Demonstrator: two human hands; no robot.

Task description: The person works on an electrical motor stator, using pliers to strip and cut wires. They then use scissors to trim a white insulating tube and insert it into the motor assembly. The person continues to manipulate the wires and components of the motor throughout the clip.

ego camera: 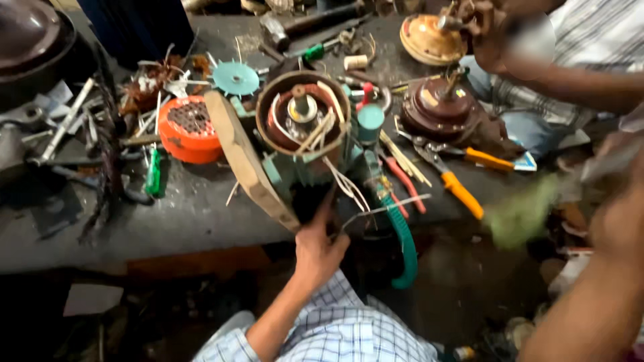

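Observation:
A fan motor (303,121) with a round copper winding and a teal housing stands on the dark workbench (168,221), with white wires hanging from it. My left hand (318,247) reaches up from below, out of a checked sleeve, and grips the lower front of the teal housing at the bench edge. A wooden stick (248,161) leans against the motor's left side. My right hand (620,221) is at the right edge and blurred by motion. A blurred green thing (523,214) is beside it, and whether the hand holds it is unclear.
Orange-handled pliers (453,181), red-handled cutters (406,184), an orange winding holder (189,129), a teal fan wheel (235,78), a green screwdriver (154,173) and a teal hose (404,248) crowd the bench. Another person (570,47) at top right handles brown motor covers (439,107).

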